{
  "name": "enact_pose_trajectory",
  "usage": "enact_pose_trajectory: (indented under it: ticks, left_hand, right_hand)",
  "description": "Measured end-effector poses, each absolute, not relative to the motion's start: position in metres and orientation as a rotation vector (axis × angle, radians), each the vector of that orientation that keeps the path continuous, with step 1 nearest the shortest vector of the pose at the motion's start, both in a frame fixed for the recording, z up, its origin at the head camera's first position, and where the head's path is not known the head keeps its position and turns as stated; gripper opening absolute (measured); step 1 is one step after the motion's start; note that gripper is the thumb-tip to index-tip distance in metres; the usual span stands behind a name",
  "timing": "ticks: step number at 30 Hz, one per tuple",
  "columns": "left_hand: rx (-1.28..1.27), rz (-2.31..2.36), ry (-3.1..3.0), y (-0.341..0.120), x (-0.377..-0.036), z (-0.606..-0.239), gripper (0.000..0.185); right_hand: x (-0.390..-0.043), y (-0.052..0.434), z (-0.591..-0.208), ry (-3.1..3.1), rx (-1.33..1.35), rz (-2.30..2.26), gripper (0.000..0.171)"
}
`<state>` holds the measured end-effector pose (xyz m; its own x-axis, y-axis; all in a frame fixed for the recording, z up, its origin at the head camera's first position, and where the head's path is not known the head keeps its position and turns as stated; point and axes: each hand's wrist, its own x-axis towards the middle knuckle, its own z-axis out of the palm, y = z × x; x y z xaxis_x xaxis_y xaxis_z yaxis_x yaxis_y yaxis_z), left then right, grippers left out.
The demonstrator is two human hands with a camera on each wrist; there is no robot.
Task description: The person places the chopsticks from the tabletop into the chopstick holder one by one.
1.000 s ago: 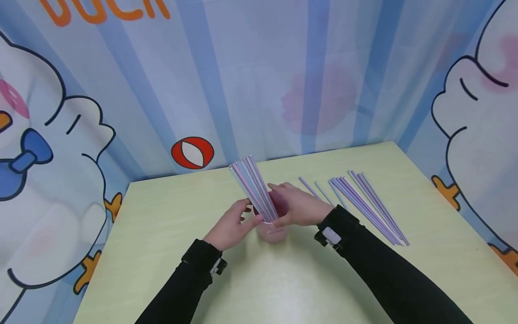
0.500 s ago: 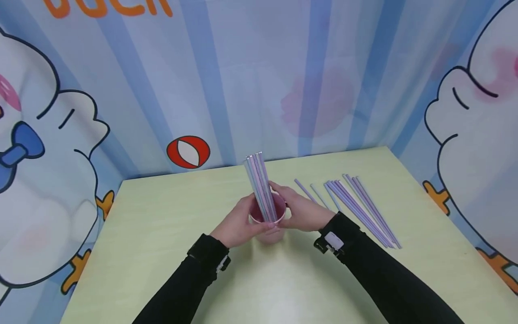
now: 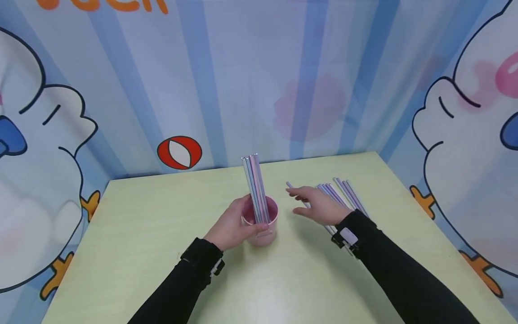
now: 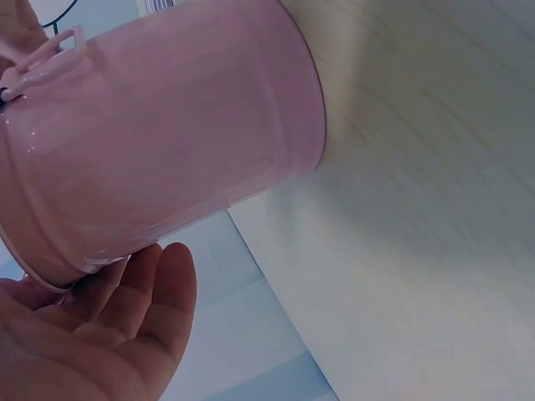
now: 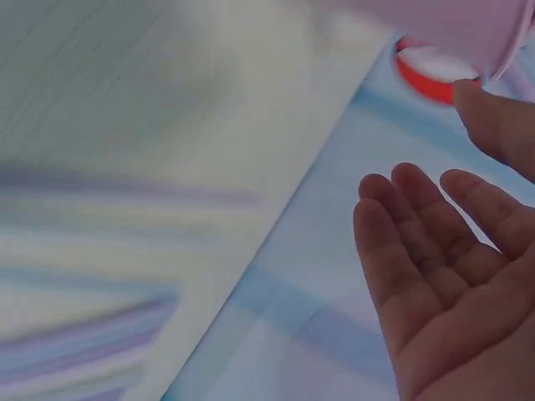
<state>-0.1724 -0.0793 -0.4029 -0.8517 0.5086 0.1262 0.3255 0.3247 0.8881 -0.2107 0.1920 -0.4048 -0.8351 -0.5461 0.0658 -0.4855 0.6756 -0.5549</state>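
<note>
A small pink pail [image 3: 265, 237] stands on the table, with a bundle of purple, blue and pink straws [image 3: 256, 189] leaning up out of it. My left hand [image 3: 229, 227] grips its rim from the left, thumb in front. The left wrist view has the fingers [image 4: 171, 292] bent at the rim, below a loop-like lug on the pail's side. To the right of the pail, my right hand [image 3: 319, 207] hovers with nothing in it, fingers loosely extended. Beneath and behind it lie more straws [image 3: 351, 193], partly hidden by the hand and wrist; they appear blurred in the right wrist view.
The pale yellow table [image 3: 154, 243] ends at a striped blue cloth backdrop [image 3: 251, 90] along its back edge. Printed cartoon figures [image 3: 477, 180] cover the cloth at both sides.
My right hand has let go of the pail and moved right, over the loose straws. My left hand stays on the rim. The straw bundle in the pail has tipped more upright.
</note>
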Motion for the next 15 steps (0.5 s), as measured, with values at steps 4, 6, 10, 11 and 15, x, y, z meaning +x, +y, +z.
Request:
enact_pose_trajectory:
  ticks: [4, 6, 10, 11, 15]
  left_hand:
    - [0.755, 1.522, 2.455, -0.08, -0.182, -0.419, 0.059]
    - [0.755, 1.512, 2.462, -0.08, -0.184, -0.423, 0.059]
    - [0.762, 1.548, 2.423, -0.082, -0.187, -0.425, 0.058]
    - [0.76, 1.555, 2.414, -0.082, -0.187, -0.425, 0.058]
    - [0.749, 1.552, 2.42, -0.083, -0.187, -0.426, 0.059]
  right_hand:
    - [-0.222, 0.241, -0.405, 2.865, -0.727, -0.812, 0.047]
    - [-0.227, 0.267, -0.406, 2.9, -0.654, -0.79, 0.042]
    - [-0.238, 0.309, -0.408, 2.986, -0.494, -0.715, 0.036]
    - [-0.241, 0.318, -0.41, 3.008, -0.46, -0.686, 0.035]
    - [-0.248, 0.341, -0.422, 3.045, -0.378, -0.579, 0.03]
